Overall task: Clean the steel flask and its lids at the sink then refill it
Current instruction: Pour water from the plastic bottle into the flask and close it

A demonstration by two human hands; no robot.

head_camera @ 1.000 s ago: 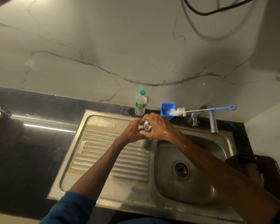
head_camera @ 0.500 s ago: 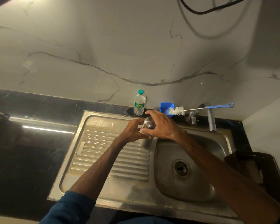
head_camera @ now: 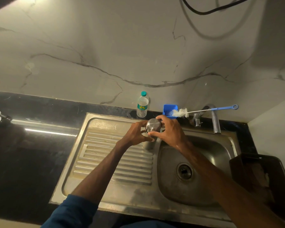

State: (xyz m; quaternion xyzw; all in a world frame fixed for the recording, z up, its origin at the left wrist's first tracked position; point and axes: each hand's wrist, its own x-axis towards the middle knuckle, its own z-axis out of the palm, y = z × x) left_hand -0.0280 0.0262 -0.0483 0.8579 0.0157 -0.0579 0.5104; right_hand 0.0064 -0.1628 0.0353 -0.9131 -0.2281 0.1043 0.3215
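The steel flask [head_camera: 148,144] stands upright on the drainboard, right beside the sink basin [head_camera: 202,163]. Its rounded steel cap [head_camera: 153,125] sits on top. My right hand [head_camera: 169,130] grips the cap from the right, thumb in front and fingers curled over the back. My left hand [head_camera: 136,133] holds the flask's upper body just under the cap from the left. Most of the flask's neck is hidden by the two hands.
A small plastic water bottle [head_camera: 142,105] stands at the wall behind the flask. A blue holder [head_camera: 169,111] carries a bottle brush [head_camera: 204,110] lying toward the tap [head_camera: 215,120]. The ribbed drainboard [head_camera: 105,155] lies left. A dark rack [head_camera: 260,178] sits at right.
My right hand has turned around the cap, so more of the steel top shows now. The flask and my left hand have stayed in place.
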